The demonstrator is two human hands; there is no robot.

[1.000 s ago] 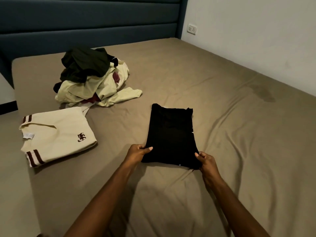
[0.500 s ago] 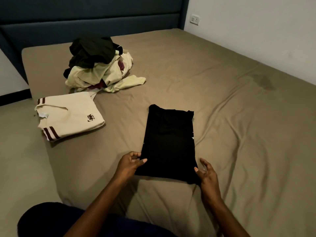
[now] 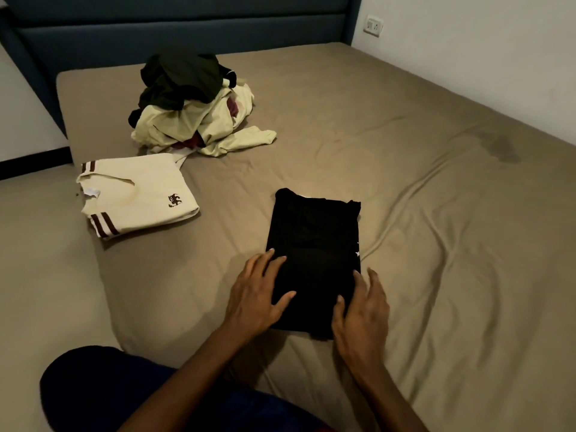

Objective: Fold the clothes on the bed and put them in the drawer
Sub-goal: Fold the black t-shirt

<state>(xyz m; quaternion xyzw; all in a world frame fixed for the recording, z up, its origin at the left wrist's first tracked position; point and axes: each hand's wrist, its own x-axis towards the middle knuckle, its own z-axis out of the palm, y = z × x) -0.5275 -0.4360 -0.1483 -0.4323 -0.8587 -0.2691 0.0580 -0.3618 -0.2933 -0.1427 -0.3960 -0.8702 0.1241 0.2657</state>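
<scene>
1. Head view looked down on a bed (image 3: 405, 157) under a taupe sheet, with a dark blue padded headboard (image 3: 187, 29) behind it and a wall socket (image 3: 373, 25) on the pale wall at the far right.
2. A loose pile of unfolded clothes (image 3: 193, 107), dark green over cream and maroon, lay near the headboard; just in front of it sat a folded cream shirt (image 3: 137, 194) with brown striped cuffs and a small crest. A dark stain (image 3: 501, 149) marked the sheet well to the right. Nothing stood between the hands and the black garment.
3. Half a second earlier both hands pinched the near corners of the folded black garment (image 3: 314, 244); now they had let go and moved onto its top, and the camera had tipped lower, showing more of the person's dark blue lap (image 3: 103, 391).
4. The left hand (image 3: 255, 294) lay flat, fingers straight and spread, on the garment's near left part. The right hand (image 3: 363, 310) rested on its near right edge, fingers extended and slightly apart. Neither grip was closed on the cloth.
5. The black garment lay flat on the bed, near its front edge.
</scene>
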